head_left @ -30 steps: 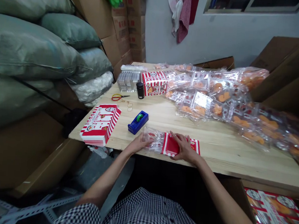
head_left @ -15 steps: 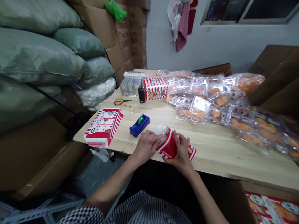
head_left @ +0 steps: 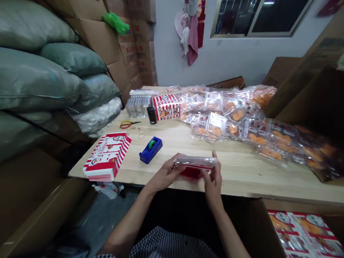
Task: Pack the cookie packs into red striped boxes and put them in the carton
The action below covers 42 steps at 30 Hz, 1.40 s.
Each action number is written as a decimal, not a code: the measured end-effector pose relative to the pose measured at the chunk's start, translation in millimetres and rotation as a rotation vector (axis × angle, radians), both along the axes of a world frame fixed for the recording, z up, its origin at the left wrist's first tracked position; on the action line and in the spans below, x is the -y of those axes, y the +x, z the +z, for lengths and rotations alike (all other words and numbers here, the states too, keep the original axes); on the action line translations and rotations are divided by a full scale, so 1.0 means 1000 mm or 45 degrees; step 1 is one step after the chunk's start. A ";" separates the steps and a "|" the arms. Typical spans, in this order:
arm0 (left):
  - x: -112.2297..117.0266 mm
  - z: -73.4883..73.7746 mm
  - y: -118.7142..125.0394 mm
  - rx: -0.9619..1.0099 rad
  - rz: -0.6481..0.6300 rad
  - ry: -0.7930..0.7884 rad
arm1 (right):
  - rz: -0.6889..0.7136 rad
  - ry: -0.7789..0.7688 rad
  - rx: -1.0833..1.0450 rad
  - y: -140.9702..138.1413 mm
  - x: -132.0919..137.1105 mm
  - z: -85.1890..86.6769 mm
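Between my two hands is a red package with a clear plastic face point(head_left: 195, 161), held just above the table's front edge and slightly blurred. My left hand point(head_left: 169, 171) grips its left end, with the fingers curled round the side. At the other end my right hand point(head_left: 214, 179) is closed on it, thumb at the near side and a finger sticking up behind. A blue tape dispenser point(head_left: 151, 149) with green tape stands to the left of my left hand. Farther left lies a stack of flat red-and-white striped cartons point(head_left: 107, 156).
Scissors point(head_left: 130, 124), a black bottle point(head_left: 151, 115), a striped box point(head_left: 166, 106) and clear plastic cases point(head_left: 137, 105) stand at the back left. Bagged orange items point(head_left: 216, 126) cover the back and right. A carton of packed boxes point(head_left: 308, 242) is at lower right.
The package has turned so its clear side faces up and away, and it lies level between both hands. My left hand has moved to its left end. The camera view has swung right.
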<state>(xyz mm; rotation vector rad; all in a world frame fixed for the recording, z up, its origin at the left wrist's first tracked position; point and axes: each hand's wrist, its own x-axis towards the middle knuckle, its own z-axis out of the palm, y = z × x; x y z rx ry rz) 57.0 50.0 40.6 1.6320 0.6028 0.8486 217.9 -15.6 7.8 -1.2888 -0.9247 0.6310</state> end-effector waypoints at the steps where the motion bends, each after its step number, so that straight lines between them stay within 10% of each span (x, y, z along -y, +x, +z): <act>1: -0.001 0.002 -0.001 0.015 -0.020 -0.019 | 0.032 0.002 -0.121 0.003 -0.002 0.005; 15: -0.005 -0.004 0.031 0.109 0.525 -0.252 | -0.050 0.101 -0.461 -0.001 -0.020 0.018; 25: -0.005 -0.013 0.014 0.628 0.213 -0.649 | -0.032 0.105 -0.512 -0.004 -0.028 0.020; 36: -0.031 -0.015 0.016 0.323 0.231 -0.533 | 0.394 0.001 -0.661 0.020 -0.024 0.018; 42: -0.002 -0.005 0.023 0.372 0.382 -0.594 | 0.419 -0.157 -0.784 0.022 -0.007 0.032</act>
